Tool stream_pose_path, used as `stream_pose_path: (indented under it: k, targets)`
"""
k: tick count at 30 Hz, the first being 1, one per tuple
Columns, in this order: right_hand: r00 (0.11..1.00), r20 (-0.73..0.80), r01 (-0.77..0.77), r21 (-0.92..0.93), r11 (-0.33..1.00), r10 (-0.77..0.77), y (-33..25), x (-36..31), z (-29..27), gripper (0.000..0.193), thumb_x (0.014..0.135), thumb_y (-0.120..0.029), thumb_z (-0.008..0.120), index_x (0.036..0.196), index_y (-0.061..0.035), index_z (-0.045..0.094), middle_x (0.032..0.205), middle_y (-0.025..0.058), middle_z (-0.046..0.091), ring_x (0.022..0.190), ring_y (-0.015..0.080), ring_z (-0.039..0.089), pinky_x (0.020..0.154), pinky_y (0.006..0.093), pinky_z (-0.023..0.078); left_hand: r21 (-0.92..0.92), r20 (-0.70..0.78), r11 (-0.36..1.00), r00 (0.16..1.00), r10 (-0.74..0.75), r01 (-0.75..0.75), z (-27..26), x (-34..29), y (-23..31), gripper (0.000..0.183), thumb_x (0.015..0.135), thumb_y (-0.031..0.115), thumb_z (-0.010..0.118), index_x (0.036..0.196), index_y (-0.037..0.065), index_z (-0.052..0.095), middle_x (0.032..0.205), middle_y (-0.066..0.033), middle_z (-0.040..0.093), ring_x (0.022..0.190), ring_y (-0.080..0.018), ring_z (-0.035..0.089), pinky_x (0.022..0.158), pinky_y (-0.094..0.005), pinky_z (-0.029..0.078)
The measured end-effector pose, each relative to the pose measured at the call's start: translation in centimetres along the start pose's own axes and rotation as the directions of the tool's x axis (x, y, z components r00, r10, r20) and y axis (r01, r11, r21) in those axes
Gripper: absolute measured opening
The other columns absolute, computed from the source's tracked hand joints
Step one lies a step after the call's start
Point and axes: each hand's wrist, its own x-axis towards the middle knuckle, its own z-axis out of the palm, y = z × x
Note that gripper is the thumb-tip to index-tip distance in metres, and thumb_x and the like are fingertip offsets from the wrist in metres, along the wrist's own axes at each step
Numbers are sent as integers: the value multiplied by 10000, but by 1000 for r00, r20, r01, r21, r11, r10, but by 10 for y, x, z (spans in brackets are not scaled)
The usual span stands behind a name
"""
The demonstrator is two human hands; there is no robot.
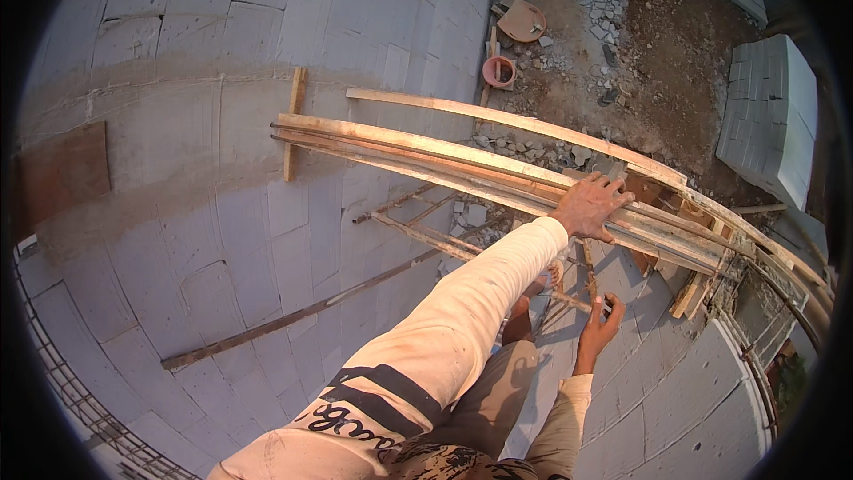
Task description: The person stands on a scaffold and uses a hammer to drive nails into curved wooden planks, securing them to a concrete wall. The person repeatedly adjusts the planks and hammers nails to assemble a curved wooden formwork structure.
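My left hand (592, 205) grips long timber formwork (444, 154) made of parallel boards, its fingers over the far side and its thumb on the near side. That arm, in a cream sleeve, reaches up across the picture. Below and to the right, my right hand (601, 331) is half curled, with a gap between thumb and fingers and nothing seen in it. The end of a thin wooden pole (571, 301) lies close to its thumb; I cannot tell whether they touch. A separate long plank (498, 117) runs beyond the formwork.
Pale block walls (293, 249) stand to the left and below right. A short upright batten (294, 124) crosses the formwork's left end. Far below are rubble (604, 13), a pink bucket (499, 72) and stacked blocks (769, 111). A diagonal pole (293, 314) leans along the wall.
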Motion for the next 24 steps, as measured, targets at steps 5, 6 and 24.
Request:
stream_pose_path:
  k: [5,6,24]
  targets:
    - [991,130,20,0,1000,-20,4,-6,13,269,1072,-219,703,1244,-16,659,1184,125,675,1103,291,643,963,418,509,-17,23,1000,1000,13,-13,-4,-2,-1,1066,726,622,931,1595,162,521,1513,-163,560,1403,-356,572,1246,-506,409]
    - [990,141,31,5,1000,-32,4,-4,13,266,1072,-218,704,1241,-17,660,1178,127,676,1101,293,644,963,420,510,-44,11,999,1000,14,-14,-4,-2,0,1067,706,588,947,1588,157,529,1491,-160,574,1381,-358,586,1211,-495,434]
    - [864,-23,465,-344,816,-503,-70,187,-86,319,1125,-248,625,1325,1,643,1346,194,617,1276,388,586,1093,497,452,9,-175,999,983,48,-48,8,-4,-5,839,834,698,788,1464,165,637,1380,-125,629,1306,-321,608,1043,-489,528]
